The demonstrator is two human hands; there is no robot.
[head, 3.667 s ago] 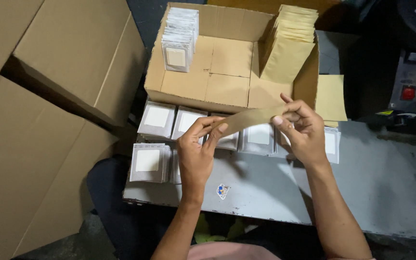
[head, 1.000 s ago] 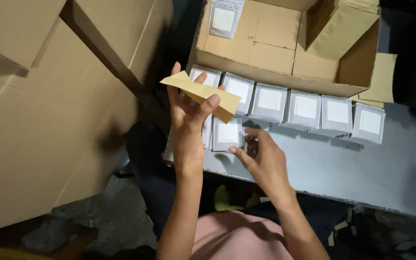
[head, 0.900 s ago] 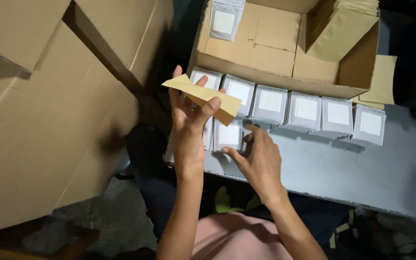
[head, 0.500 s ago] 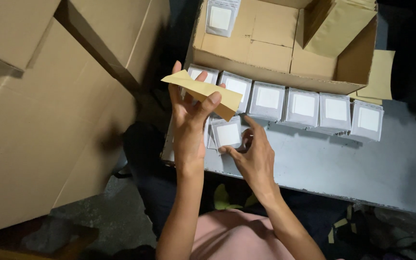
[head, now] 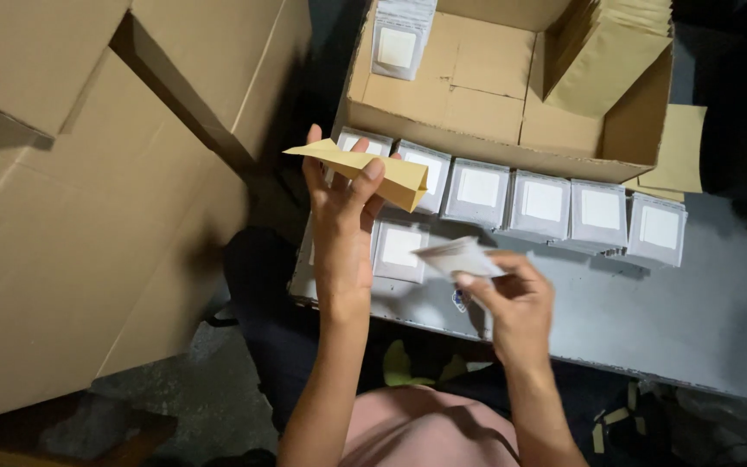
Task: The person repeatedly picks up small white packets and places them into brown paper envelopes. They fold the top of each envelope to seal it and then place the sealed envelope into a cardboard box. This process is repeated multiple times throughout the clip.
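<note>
Grip first, from the head camera: the left hand (head: 341,227) is raised above the near left edge of the tabletop (head: 693,303), thumb and fingers pinched on a tan paper envelope (head: 365,169) that it holds flat and roughly level. The right hand (head: 516,303) is lower and nearer, fingertips closed on a small clear packet (head: 458,256) with a white card inside, lifted just off the grey surface and tilted. Packet and envelope are apart, the packet below and to the right of the envelope.

By the look of it, the step in hand is bringing the packet up to the envelope. Slipping it in would call for the envelope's mouth to be spread and turned toward the right hand, and the packet lined up edge-on with that opening; from here I cannot tell which end of the envelope is open.

On the tabletop a row of packets (head: 555,203) runs left to right along the front of an open cardboard box (head: 477,95), with one more just near the left hand. Inside the box, a pile of packets (head: 398,39) sits far left and a stack of envelopes (head: 607,60) leans far right. Large flattened cartons (head: 88,190) fill the left side; the floor below is dim concrete.
</note>
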